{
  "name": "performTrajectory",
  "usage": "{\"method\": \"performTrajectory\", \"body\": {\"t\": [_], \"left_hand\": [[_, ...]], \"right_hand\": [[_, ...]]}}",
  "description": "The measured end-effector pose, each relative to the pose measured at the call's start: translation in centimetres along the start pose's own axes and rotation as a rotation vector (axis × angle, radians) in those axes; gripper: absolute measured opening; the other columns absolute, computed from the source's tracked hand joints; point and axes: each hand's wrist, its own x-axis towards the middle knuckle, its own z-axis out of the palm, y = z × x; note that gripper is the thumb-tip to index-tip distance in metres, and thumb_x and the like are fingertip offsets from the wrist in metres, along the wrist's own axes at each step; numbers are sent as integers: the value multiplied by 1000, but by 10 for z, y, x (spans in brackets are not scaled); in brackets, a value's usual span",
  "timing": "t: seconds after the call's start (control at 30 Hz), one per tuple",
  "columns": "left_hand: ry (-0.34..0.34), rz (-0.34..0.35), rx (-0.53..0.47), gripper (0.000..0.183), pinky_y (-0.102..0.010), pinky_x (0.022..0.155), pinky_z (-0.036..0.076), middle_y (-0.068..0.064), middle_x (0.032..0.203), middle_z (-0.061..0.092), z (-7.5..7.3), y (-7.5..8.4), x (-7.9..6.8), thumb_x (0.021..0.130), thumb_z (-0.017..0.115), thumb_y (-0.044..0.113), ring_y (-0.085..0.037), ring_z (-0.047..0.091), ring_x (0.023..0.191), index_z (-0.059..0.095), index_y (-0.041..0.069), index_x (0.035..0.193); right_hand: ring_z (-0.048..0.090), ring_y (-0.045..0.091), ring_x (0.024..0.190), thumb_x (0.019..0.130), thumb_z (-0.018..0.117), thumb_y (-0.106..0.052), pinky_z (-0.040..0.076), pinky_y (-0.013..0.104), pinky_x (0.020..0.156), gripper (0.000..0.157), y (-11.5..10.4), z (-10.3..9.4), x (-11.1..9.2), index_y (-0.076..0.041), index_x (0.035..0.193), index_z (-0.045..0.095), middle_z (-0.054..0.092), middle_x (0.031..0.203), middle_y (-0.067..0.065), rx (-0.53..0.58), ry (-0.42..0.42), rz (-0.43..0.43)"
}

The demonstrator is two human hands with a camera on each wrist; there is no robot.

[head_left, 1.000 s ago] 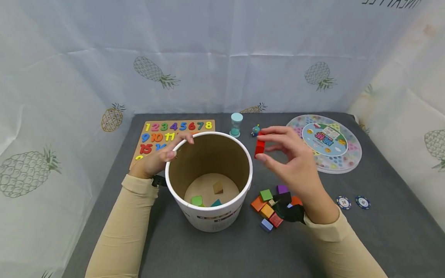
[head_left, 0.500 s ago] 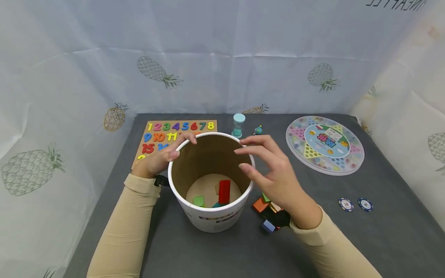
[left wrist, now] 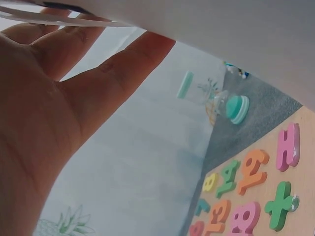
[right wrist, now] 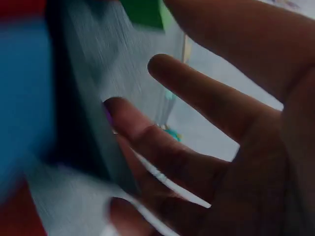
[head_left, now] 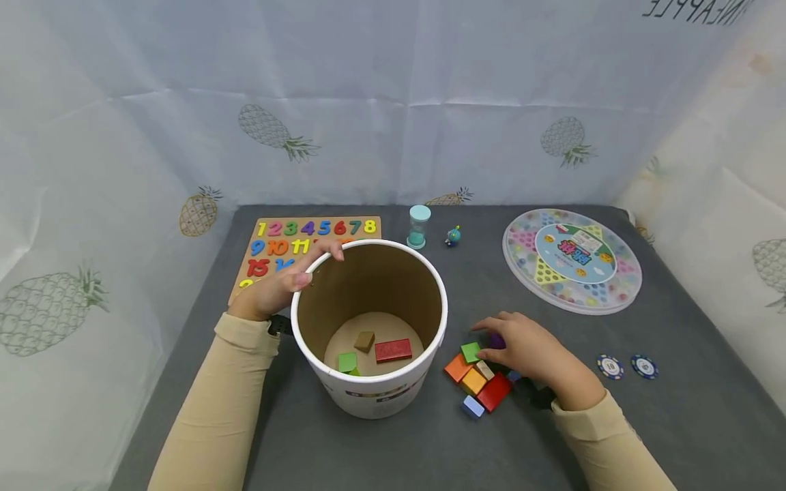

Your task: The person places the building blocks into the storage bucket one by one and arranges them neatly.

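Note:
My left hand point(head_left: 276, 285) grips the rim of a white bucket point(head_left: 374, 402), thumb on the rim and fingers over the far side. Inside the bucket lie a red block point(head_left: 393, 350), a plain wooden block point(head_left: 365, 341) and green pieces point(head_left: 346, 362). My right hand point(head_left: 533, 348) hangs over a pile of coloured blocks right of the bucket, fingers spread around a purple block point(head_left: 497, 341) that they partly hide. By its thumb is a green block point(head_left: 470, 352). Orange point(head_left: 457, 368), yellow-orange point(head_left: 473, 381), red point(head_left: 494, 392) and pale blue point(head_left: 473, 407) blocks lie nearer.
A wooden number board point(head_left: 245, 262) lies behind the bucket to the left. An hourglass point(head_left: 418, 228) and a small teal figurine point(head_left: 453, 236) stand at the back. A round game board point(head_left: 571, 262) and two poker chips point(head_left: 610, 367) lie to the right.
My right hand carried a red block over the bucket and let it drop inside, then moved down and right to the block pile. The left hand stays on the rim.

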Motion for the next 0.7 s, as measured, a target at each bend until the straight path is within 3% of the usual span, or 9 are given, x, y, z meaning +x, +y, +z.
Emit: {"method": "performTrajectory", "body": {"t": [0.2, 0.33, 0.43, 0.57, 0.7], "left_hand": [[-9, -3, -1, 43, -65, 88, 40, -40, 130, 14, 0, 1, 0, 94, 50, 40, -55, 27, 120, 30, 17, 126], [4, -11, 22, 44, -67, 87, 39, -37, 130, 17, -1, 0, -2, 94, 50, 41, -58, 24, 119, 30, 17, 126], [9, -21, 25, 45, -69, 87, 38, -36, 130, 17, 0, 0, -1, 94, 50, 43, -60, 22, 119, 30, 17, 126], [12, -26, 23, 47, -71, 87, 36, -37, 131, 17, 1, 2, 0, 93, 51, 44, -62, 20, 118, 30, 18, 126], [26, -25, 43, 48, -71, 86, 37, -37, 130, 18, 1, 3, -1, 92, 51, 45, -62, 20, 118, 31, 19, 126]], "right_hand": [[50, 15, 86, 79, 77, -32, 45, 40, 77, 35, -9, 13, 5, -23, 112, 69, 62, 95, -6, -33, 2, -55], [51, 13, 80, 78, 79, -34, 47, 38, 75, 37, -18, 19, 7, -24, 112, 69, 60, 96, -7, -43, -53, -23], [51, 12, 78, 77, 79, -35, 49, 36, 73, 35, -22, 20, 7, -23, 109, 70, 59, 93, -8, -19, -37, 3], [50, 15, 85, 77, 80, -35, 49, 34, 72, 36, -27, 5, 5, -21, 108, 70, 58, 96, -6, 10, 146, -24], [48, 17, 92, 80, 78, -31, 45, 33, 71, 38, -46, -28, 2, -21, 116, 67, 56, 100, -4, 127, 441, -42]]}}
